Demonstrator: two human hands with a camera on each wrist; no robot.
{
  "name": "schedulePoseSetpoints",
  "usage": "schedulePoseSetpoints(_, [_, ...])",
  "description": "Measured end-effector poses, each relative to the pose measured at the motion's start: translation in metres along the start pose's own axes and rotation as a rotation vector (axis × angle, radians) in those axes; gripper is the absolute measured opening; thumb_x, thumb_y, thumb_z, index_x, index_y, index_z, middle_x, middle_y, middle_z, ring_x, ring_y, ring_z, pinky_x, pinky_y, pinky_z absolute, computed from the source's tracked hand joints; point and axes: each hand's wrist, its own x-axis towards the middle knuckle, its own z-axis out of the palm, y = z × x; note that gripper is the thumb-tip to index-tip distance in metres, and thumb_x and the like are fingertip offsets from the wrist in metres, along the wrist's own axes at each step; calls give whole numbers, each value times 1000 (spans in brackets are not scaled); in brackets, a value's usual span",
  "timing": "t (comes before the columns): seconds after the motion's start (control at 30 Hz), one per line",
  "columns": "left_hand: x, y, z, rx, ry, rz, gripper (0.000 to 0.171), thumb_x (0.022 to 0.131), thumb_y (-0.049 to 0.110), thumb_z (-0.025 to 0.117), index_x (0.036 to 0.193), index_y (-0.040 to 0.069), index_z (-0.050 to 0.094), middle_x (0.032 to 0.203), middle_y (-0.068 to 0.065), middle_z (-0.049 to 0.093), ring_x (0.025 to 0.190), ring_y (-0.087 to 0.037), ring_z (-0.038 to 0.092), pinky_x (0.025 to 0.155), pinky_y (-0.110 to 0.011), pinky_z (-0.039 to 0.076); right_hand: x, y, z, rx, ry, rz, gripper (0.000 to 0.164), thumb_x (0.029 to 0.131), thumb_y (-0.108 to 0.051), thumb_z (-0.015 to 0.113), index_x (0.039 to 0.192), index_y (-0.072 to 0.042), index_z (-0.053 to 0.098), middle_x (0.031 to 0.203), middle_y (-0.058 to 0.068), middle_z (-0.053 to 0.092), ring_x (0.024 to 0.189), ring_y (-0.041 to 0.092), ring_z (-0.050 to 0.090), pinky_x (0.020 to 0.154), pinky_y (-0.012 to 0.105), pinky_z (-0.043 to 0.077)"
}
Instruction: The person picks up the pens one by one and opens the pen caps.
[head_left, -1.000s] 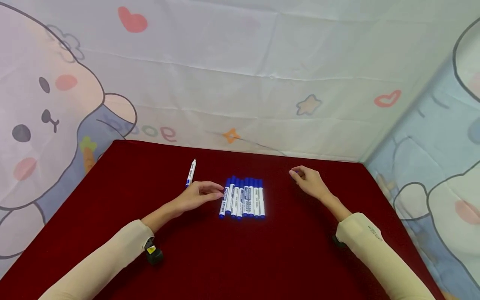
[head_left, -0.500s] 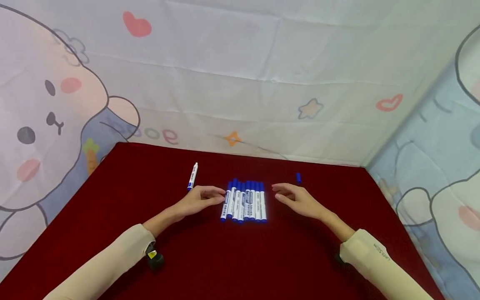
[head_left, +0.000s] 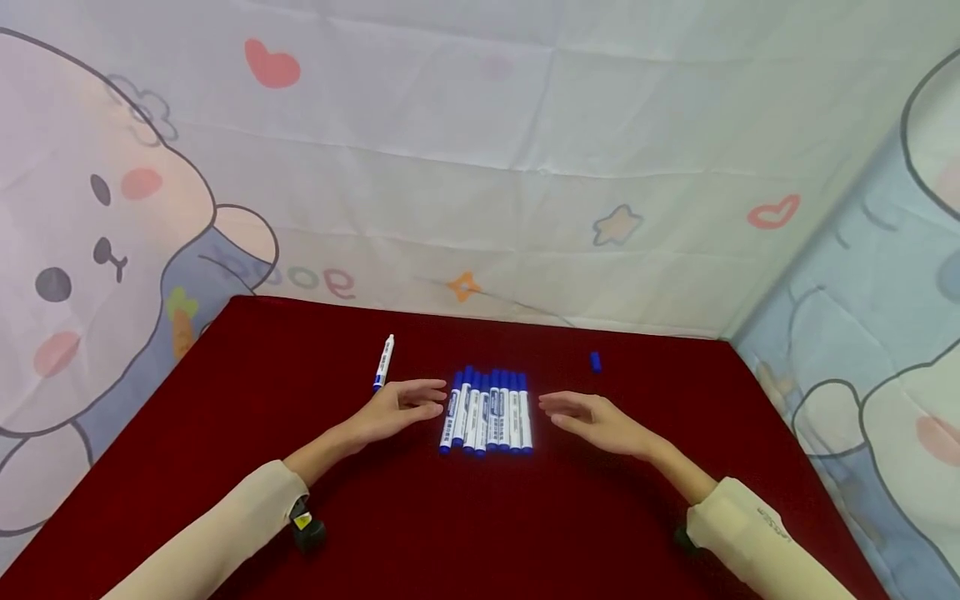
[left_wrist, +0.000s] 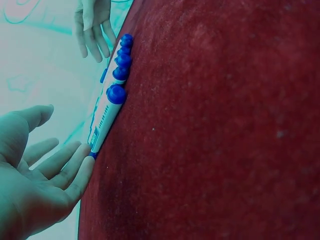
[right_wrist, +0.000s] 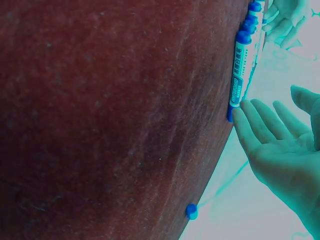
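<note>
Several white markers with blue caps (head_left: 492, 417) lie side by side in a row, caps pointing away from me. My left hand (head_left: 393, 410) is at the row's left side with fingers loosely extended. In the left wrist view its fingertips come close to the cap of the outermost marker (left_wrist: 106, 120); contact is unclear. On the right side my right hand (head_left: 600, 422) faces the row, fingers relaxed and holding nothing. An uncapped white marker (head_left: 385, 360) lies beyond my left hand, and a loose blue cap (head_left: 596, 362) lies beyond my right.
Dark red cloth (head_left: 480, 533) covers the table. A pale curtain with cartoon prints (head_left: 480, 208) rises behind its far edge, and more printed cloth (head_left: 885, 375) hangs along the right side.
My right hand has let go of the blue cap, leaving it on the cloth, and has come left and nearer to the row's right side. My left hand stays almost in place.
</note>
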Motion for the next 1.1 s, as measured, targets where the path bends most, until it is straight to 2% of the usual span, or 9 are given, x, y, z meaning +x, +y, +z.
schedulePoseSetpoints(0.27, [11, -4, 9, 45, 20, 7, 53, 101, 21, 65, 147, -1, 51, 141, -21, 63, 123, -35, 65, 105, -49, 51, -5, 0, 0, 99, -5, 54, 44, 107, -18, 54, 145, 3, 51, 143, 24, 60, 132, 40, 59, 105, 41, 52])
schedulePoseSetpoints(0.47, [25, -3, 18, 73, 61, -21, 57, 97, 18, 69, 147, -2, 50, 146, -22, 58, 117, -32, 67, 91, -35, 58, -7, 3, 1, 159, -30, 46, 43, 108, -15, 52, 145, 6, 50, 144, 27, 57, 131, 42, 59, 102, 32, 54])
schedulePoseSetpoints(0.67, [34, 0, 26, 120, 114, -49, 62, 89, 8, 77, 144, -5, 53, 142, -25, 59, 110, -33, 67, 79, -27, 54, -10, 4, 1, 160, -26, 31, 43, 108, -14, 51, 145, 8, 48, 143, 31, 56, 130, 44, 59, 101, 33, 55])
schedulePoseSetpoints(0.8, [34, 1, 29, 135, 118, -48, 63, 86, 4, 80, 142, -7, 54, 136, -26, 63, 108, -33, 68, 76, -25, 54, -12, 4, 1, 153, -12, 37, 42, 108, -12, 51, 144, 9, 48, 142, 32, 56, 128, 45, 60, 99, 34, 56])
schedulePoseSetpoints(0.93, [30, 4, 28, 170, 152, -49, 61, 83, 4, 80, 139, -6, 58, 124, -25, 68, 102, -32, 68, 74, -27, 54, -9, 4, 4, 170, -24, 30, 43, 108, -13, 50, 145, 9, 48, 143, 32, 56, 129, 45, 59, 100, 35, 56])
schedulePoseSetpoints(1.0, [29, 5, 28, 209, 174, -18, 59, 81, 5, 81, 135, -6, 60, 117, -25, 70, 98, -29, 68, 71, -28, 54, -6, 3, 5, 175, -29, 22, 43, 108, -13, 50, 145, 9, 48, 143, 32, 56, 128, 45, 60, 100, 35, 56])
schedulePoseSetpoints(1.1, [27, 8, 27, 262, 192, 8, 58, 80, 7, 81, 132, -8, 61, 116, -26, 69, 95, -28, 68, 73, -31, 56, -5, 1, 4, 173, -22, 28, 42, 108, -12, 51, 144, 9, 49, 142, 31, 57, 127, 44, 61, 99, 35, 57])
